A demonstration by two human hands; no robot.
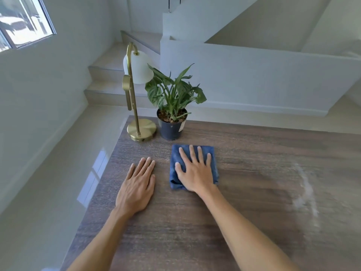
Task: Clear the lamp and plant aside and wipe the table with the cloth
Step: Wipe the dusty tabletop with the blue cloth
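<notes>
A brass lamp with a white shade stands at the far left corner of the dark wooden table. Right beside it is a green plant in a dark pot. A folded blue cloth lies flat on the table just in front of the pot. My right hand presses on the cloth with straight, spread fingers. My left hand rests flat on the bare wood to the left of the cloth, holding nothing.
A whitish dusty streak marks the table's right side. The table's left edge drops to a glossy pale floor. Stairs and a white half wall lie beyond the far edge.
</notes>
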